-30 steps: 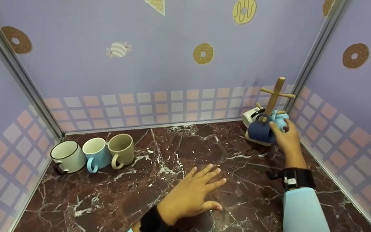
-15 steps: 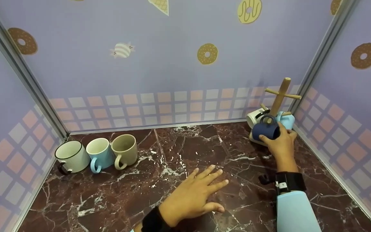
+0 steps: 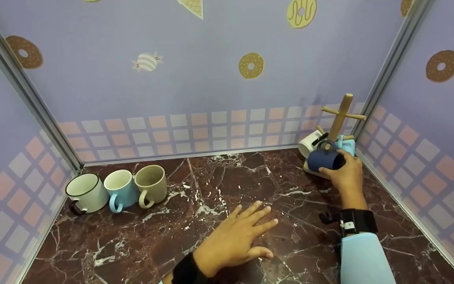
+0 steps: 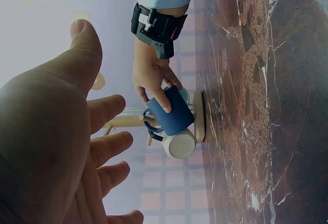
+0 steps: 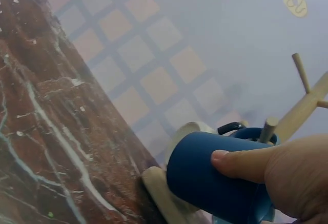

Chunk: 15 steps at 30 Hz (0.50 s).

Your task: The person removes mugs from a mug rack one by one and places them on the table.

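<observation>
In the head view my right hand (image 3: 345, 175) grips a dark blue mug (image 3: 322, 159) lying sideways, thumb along its body and fingers at its rim. The mug's handle loops around a lower peg (image 5: 268, 130) of the wooden mug tree (image 3: 340, 118), as the right wrist view shows. Behind it a white mug with a black handle (image 3: 309, 142) and a light blue mug (image 3: 347, 146) hang on the same tree. My left hand (image 3: 233, 242) is over the tabletop with fingers spread, holding nothing.
At the left a white black-rimmed mug (image 3: 88, 193), a light blue mug (image 3: 121, 187) and a beige mug (image 3: 151, 184) stand upright in a row on the marbled table (image 3: 227, 177). Purple walls enclose the back and both sides. The tree's two upper arms carry nothing.
My right hand has shifted its hold on the blue mug, its thumb now lying against the mug's body. The mug has turned slightly on the peg. The left hand has stayed in place.
</observation>
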Each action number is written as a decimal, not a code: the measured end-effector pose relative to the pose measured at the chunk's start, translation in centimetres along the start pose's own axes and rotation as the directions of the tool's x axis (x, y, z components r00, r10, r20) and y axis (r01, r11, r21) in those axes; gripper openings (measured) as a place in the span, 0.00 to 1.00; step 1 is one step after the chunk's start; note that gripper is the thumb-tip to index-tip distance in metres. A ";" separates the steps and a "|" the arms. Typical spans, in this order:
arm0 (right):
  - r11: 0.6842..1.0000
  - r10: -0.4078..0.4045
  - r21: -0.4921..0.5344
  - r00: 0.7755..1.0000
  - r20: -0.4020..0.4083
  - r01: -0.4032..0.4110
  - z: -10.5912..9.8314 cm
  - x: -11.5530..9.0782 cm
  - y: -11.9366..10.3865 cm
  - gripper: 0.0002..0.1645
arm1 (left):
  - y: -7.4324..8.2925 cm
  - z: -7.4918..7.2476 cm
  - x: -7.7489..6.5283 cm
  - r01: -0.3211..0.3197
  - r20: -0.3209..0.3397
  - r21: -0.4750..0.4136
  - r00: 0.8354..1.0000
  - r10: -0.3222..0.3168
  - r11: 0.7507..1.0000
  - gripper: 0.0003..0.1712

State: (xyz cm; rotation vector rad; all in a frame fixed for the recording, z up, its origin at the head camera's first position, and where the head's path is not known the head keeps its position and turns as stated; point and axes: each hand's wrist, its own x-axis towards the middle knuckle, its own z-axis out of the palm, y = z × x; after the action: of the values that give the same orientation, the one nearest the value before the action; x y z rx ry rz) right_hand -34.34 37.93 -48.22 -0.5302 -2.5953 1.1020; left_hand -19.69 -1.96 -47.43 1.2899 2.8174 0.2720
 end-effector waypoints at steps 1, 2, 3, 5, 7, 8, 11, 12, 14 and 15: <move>1.000 -0.010 -0.003 1.000 0.008 0.010 -0.3 -0.1 0.0 0.61 | 0.0 0.0 0.0 0.000 0.000 -0.002 1.000 0.000 1.000 0.48; 1.000 -0.024 -0.006 1.000 0.015 0.024 -0.5 -0.1 -0.1 0.61 | 0.0 0.0 0.0 -0.001 0.000 -0.004 1.000 0.001 1.000 0.48; 0.999 -0.039 -0.007 0.999 0.023 0.039 -0.8 -0.2 -0.2 0.61 | 0.0 -0.1 0.0 -0.001 0.000 -0.003 1.000 0.001 1.000 0.48; 0.997 -0.076 -0.011 0.996 0.035 0.077 -1.4 -0.4 -0.4 0.61 | -0.1 -0.2 0.0 -0.003 -0.004 0.009 1.000 0.003 1.000 0.48; 0.993 -0.113 -0.019 0.992 0.056 0.114 -2.1 -0.7 -0.8 0.61 | -0.1 -0.3 -0.1 -0.002 -0.007 0.018 1.000 0.003 1.000 0.48; 0.991 -0.128 -0.025 0.989 0.068 0.130 -2.4 -0.8 -1.0 0.61 | -0.2 -0.4 -0.1 0.000 -0.010 0.019 1.000 0.001 1.000 0.48; 0.984 -0.169 -0.042 0.980 0.105 0.174 -3.2 -1.4 -1.9 0.61 | -0.5 -0.8 -0.1 0.015 -0.019 0.020 1.000 -0.014 1.000 0.48; 0.980 -0.184 -0.048 0.976 0.116 0.191 -3.5 -1.6 -2.2 0.61 | -0.7 -0.9 -0.1 0.021 -0.024 0.019 0.999 -0.021 1.000 0.48; 0.973 -0.216 -0.054 0.968 0.130 0.224 -3.8 -2.0 -2.9 0.61 | -1.0 -1.2 -0.2 0.036 -0.039 0.019 0.999 -0.035 0.999 0.48; 0.969 -0.233 -0.054 0.963 0.135 0.242 -3.9 -2.3 -3.3 0.61 | -1.2 -1.4 -0.2 0.043 -0.047 0.022 0.998 -0.041 0.999 0.48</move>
State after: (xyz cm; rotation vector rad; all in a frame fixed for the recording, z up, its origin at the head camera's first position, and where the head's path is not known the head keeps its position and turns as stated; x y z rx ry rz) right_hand -31.56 37.28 -43.46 -0.1590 -2.7273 0.9976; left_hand -20.59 -3.09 -46.26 1.2430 2.8911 0.2735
